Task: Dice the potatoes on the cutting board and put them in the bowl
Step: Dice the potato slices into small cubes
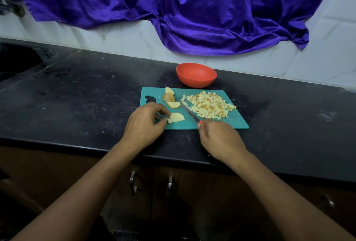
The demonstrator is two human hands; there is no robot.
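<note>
On the teal cutting board (237, 121), the left hand (144, 123) pinches a potato slice (177, 117) between curled thumb and forefinger, while the right hand (219, 138) curls its fingers round the handle of a knife (189, 113) whose blade lies between that slice and the diced potato pile (210, 107). Three more potato pieces (173, 104) lie behind the held slice, and the red bowl (196, 75) stands on the black counter (77, 96) just beyond the board.

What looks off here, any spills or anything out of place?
Nothing serious. Pale scraps lie on the counter just off the right edge of the board, likely strays from the dice pile. A purple cloth draped over the tile wall is unusual but clear of the work. The bowl sits upright.
</note>
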